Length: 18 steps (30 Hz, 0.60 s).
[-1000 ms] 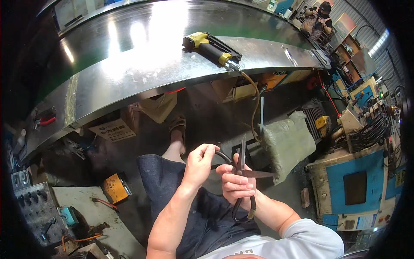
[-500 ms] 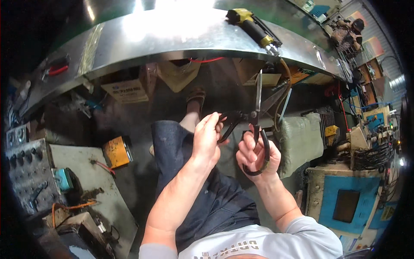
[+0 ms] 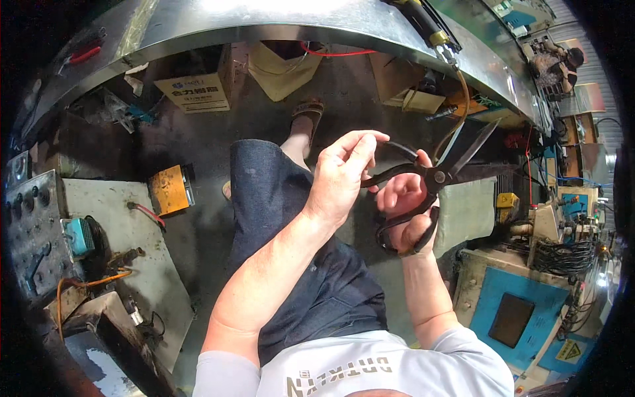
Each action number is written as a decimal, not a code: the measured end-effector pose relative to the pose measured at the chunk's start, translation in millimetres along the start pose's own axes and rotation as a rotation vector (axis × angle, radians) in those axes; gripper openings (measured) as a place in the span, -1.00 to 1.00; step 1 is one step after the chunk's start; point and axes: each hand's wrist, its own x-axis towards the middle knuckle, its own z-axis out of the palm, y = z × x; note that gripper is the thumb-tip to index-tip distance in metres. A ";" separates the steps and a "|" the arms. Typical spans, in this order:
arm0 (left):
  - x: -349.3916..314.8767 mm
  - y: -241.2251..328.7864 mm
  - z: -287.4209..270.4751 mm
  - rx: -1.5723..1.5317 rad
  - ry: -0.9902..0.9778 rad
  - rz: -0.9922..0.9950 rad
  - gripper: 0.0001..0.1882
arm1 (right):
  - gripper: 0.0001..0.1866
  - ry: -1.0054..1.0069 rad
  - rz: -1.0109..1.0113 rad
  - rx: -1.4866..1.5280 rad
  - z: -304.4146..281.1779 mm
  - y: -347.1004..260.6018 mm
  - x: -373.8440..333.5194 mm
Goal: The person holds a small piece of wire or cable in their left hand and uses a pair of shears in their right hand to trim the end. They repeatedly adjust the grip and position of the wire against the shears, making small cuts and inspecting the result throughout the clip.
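Observation:
A big pair of scissors with black loop handles and dark metal blades is held up between my two hands, over the floor in front of my legs. Its blades are spread apart and point to the right. My left hand pinches the upper handle loop with thumb and fingers. Around the lower loop, my right hand is closed, its thumb at the handle and its curled fingers partly behind the metal. Nothing shows between the blades.
Ahead runs a curved metal worktop, with a yellow-and-black air tool and its hose at its right. Cardboard boxes stand beneath. A control panel is at left, a blue-fronted cabinet at right. A person sits far right.
The scissors have swung from pointing away from me to pointing right. My right hand has turned with the lower handle, and the worktop sits higher in view.

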 end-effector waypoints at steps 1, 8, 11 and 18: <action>0.6 -1.2 1.2 0.029 -0.010 0.032 -0.75 | -0.27 -0.124 -0.087 -0.023 -6.1 3.3 2.6; 6.0 -7.0 0.8 0.449 0.046 0.502 -0.78 | 0.09 -0.169 -0.043 0.047 -11.6 -2.0 2.3; 2.9 2.3 2.6 0.499 0.098 0.504 -0.82 | -0.02 -0.202 -0.010 0.087 -14.8 -9.7 1.4; 0.3 4.6 2.0 0.285 0.012 0.434 -0.88 | -0.08 -0.111 0.030 0.067 -23.0 -9.0 -2.5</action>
